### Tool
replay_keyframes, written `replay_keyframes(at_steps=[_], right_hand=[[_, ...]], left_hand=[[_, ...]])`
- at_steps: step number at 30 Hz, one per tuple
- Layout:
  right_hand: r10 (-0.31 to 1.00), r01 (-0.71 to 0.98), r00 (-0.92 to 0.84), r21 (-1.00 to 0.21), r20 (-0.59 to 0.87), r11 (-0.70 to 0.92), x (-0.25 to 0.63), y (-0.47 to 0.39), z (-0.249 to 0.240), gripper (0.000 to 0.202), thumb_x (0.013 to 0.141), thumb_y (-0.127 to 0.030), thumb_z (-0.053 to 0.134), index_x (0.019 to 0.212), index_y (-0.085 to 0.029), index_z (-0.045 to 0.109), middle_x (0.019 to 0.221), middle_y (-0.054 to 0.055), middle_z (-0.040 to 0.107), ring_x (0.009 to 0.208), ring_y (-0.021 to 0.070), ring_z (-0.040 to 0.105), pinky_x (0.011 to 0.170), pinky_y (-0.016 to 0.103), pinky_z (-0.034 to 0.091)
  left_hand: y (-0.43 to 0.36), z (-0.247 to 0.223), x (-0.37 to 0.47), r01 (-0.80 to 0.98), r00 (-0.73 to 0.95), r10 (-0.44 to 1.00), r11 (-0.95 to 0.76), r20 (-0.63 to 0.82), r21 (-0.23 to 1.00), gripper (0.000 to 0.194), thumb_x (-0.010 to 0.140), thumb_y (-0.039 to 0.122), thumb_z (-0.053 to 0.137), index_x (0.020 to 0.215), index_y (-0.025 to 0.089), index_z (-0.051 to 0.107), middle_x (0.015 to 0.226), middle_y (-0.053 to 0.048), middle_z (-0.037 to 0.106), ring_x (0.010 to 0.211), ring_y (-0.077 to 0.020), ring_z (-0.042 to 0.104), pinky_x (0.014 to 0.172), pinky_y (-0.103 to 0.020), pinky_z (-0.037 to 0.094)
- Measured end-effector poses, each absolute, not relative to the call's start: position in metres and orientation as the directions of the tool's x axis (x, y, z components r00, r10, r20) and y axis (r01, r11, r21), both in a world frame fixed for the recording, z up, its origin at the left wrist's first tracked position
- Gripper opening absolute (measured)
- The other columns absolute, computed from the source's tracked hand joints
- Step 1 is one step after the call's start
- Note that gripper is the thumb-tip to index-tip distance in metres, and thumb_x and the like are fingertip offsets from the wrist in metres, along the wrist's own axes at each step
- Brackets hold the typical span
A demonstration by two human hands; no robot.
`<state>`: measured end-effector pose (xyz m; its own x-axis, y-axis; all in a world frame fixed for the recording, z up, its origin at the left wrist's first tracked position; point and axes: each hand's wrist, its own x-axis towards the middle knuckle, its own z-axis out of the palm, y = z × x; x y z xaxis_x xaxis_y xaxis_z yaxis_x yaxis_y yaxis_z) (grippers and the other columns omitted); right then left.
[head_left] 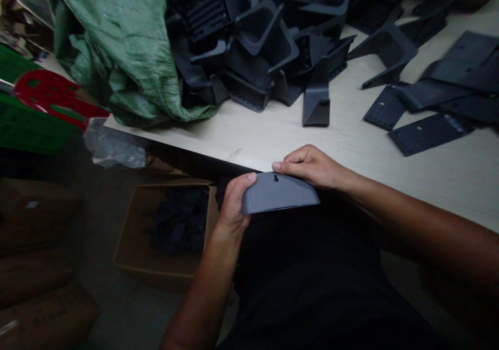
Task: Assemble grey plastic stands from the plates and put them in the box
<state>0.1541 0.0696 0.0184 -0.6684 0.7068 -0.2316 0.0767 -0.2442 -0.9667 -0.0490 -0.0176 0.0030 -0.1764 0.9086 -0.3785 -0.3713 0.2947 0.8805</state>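
Between my two hands, just off the table's front edge, is a dark grey plastic part (278, 195) with a keyhole-shaped slot near its upper edge. My left hand (237, 198) grips its left end, thumb on the face and the other fingers mostly hidden behind. At the top right edge, my right hand (306, 165) pinches the part between thumb and curled fingers. More grey plastic parts (249, 74) of bent, bracket-like shape lie heaped on the table beyond, spilling from a green woven sack (120, 43).
Flat dark plates (431, 131) lie stacked loosely on the pale table (257, 137) at right. Below left, an open cardboard box (132, 235) holds dark pieces. A red plastic stool-like object (50, 92), a green crate (31, 126) and closed cartons (42, 308) stand further left.
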Motion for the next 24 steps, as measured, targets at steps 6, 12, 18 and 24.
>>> replay_keyframes(at_steps=[6, 12, 18, 24], right_hand=[[0.872, 0.225, -0.484, -0.952, 0.076, 0.207, 0.158, 0.074, 0.035, 0.041, 0.092, -0.057, 0.079, 0.078, -0.019, 0.082, 0.073, 0.003, 0.075, 0.065, 0.0153, 0.063, 0.06, 0.028, 0.044], [0.954, 0.152, -0.284, -0.978, 0.096, 0.144, 0.168, 0.06, 0.053, 0.037, 0.089, -0.057, 0.084, 0.087, -0.02, 0.085, 0.085, 0.008, 0.081, 0.078, 0.0215, 0.072, 0.074, 0.033, 0.056], [0.648, -0.165, -0.663, -0.772, -0.375, -0.614, 0.135, 0.031, 0.034, 0.05, 0.079, -0.062, 0.091, 0.098, -0.017, 0.082, 0.095, 0.011, 0.084, 0.078, 0.0194, 0.078, 0.07, 0.027, 0.063], [0.74, -0.39, -0.596, -0.693, -0.311, -0.606, 0.118, 0.021, 0.027, 0.044, 0.073, -0.049, 0.098, 0.086, -0.013, 0.078, 0.083, 0.007, 0.08, 0.074, 0.0163, 0.076, 0.075, 0.027, 0.064]], left_hand=[[-0.017, 0.015, -0.061, -0.286, -0.278, 0.921, 0.192, -0.273, 0.939, 0.037, 0.081, 0.048, 0.082, 0.069, 0.016, 0.067, 0.063, 0.0, 0.059, 0.052, -0.0101, 0.051, 0.048, -0.022, 0.04], [-0.014, 0.029, -0.074, -0.242, -0.615, 0.779, -0.033, -0.127, 0.97, 0.035, 0.082, 0.052, 0.076, 0.084, 0.018, 0.068, 0.066, 0.003, 0.062, 0.047, -0.0119, 0.055, 0.042, -0.023, 0.045], [-0.018, 0.025, -0.059, -0.169, -0.571, 0.821, -0.095, -0.019, 0.981, 0.036, 0.085, 0.048, 0.079, 0.075, 0.018, 0.063, 0.068, 0.003, 0.059, 0.058, -0.0108, 0.055, 0.056, -0.021, 0.046], [-0.032, 0.02, -0.057, -0.158, -0.435, 0.9, -0.058, -0.016, 0.986, 0.037, 0.089, 0.045, 0.078, 0.072, 0.019, 0.058, 0.066, 0.004, 0.053, 0.06, -0.0113, 0.047, 0.058, -0.022, 0.04]])
